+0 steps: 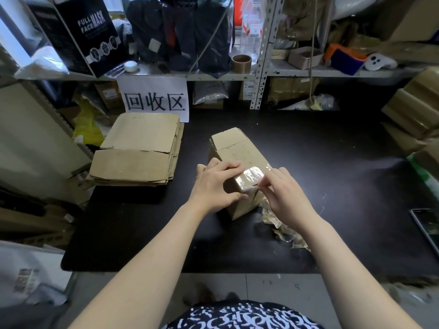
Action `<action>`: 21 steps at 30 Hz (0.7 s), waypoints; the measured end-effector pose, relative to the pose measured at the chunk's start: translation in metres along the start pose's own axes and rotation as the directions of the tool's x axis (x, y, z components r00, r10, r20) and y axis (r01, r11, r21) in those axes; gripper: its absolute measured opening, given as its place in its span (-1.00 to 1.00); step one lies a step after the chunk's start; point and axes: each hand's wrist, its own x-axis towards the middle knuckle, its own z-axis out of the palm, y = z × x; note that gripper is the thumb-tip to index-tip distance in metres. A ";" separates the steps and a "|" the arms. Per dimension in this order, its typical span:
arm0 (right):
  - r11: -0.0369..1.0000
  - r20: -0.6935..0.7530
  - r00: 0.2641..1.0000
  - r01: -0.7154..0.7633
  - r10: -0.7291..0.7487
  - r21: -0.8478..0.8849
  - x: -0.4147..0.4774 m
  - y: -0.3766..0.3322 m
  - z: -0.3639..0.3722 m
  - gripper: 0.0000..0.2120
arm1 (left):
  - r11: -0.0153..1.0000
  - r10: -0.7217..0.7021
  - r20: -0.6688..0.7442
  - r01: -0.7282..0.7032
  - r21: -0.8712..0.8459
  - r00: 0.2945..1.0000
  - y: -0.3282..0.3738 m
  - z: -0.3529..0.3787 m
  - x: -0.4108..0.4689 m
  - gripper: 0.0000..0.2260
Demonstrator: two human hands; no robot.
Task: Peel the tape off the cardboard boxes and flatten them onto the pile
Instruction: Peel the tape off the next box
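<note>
The right hand [283, 193] pinches the edge of the clear tape [253, 175] between thumb and fingertips, right at the near upper corner of the cardboard box [240, 150]. The tape lies glossy and wrinkled across that end of the box's top and wraps over the edge beneath the pinch. The left hand [213, 184] grips the same end of the box from the left, fingers laid over the top face beside the tape and thumb pressed against the near face. The box lies on its side on the black mat [320, 167], its long axis running away from the person and its far end angled slightly left. Just right of the box, under the right wrist, is a heap of crumpled tape [281, 225]. Well to the left, at the mat's far left corner, sits the pile of flattened cardboard [140, 148], apart from the box. Behind the pile a white paper sign [155, 98] hangs from the shelf edge.
</note>
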 end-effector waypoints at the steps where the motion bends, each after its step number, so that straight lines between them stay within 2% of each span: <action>1: 0.998 -0.009 0.999 -0.042 0.043 0.053 0.001 -0.003 0.000 -0.89 | 1.000 -0.003 -0.003 0.003 -0.006 1.000 0.001 0.000 0.000 -0.36; 3: 0.981 -0.032 0.987 -0.154 0.159 0.120 0.002 -0.015 0.000 -0.72 | 1.000 0.006 -0.010 -0.006 0.004 1.000 0.004 0.002 -0.002 -0.37; 7: 0.964 -0.100 0.963 -0.237 0.250 0.122 0.000 -0.034 0.004 -0.73 | 0.999 0.002 -0.118 0.004 0.047 0.993 0.006 0.003 -0.009 -0.44; 10: 0.947 -0.059 0.948 -0.307 0.313 0.091 0.001 -0.040 0.009 -0.80 | 0.992 0.053 -0.186 -0.029 0.126 0.981 0.008 0.004 -0.005 -0.50; 12: 0.918 0.018 0.921 -0.389 0.389 0.072 0.005 -0.040 0.012 -0.80 | 0.983 0.126 -0.167 -0.101 0.150 0.978 0.009 0.003 0.002 -0.51; 14: 0.900 0.060 0.902 -0.432 0.428 0.062 0.008 -0.039 0.014 -0.81 | 0.984 0.168 -0.086 -0.163 0.065 0.982 0.006 0.004 0.008 -0.52; 17: 0.904 0.011 0.915 -0.401 0.404 0.144 0.008 -0.038 0.020 -0.86 | 0.989 0.125 0.018 -0.123 -0.081 0.992 0.000 0.007 0.012 -0.35; 21: 0.933 -0.107 0.952 -0.254 0.288 0.253 0.001 -0.035 0.027 -0.89 | 0.989 0.079 -0.019 -0.081 -0.125 0.997 -0.002 0.010 0.015 -0.28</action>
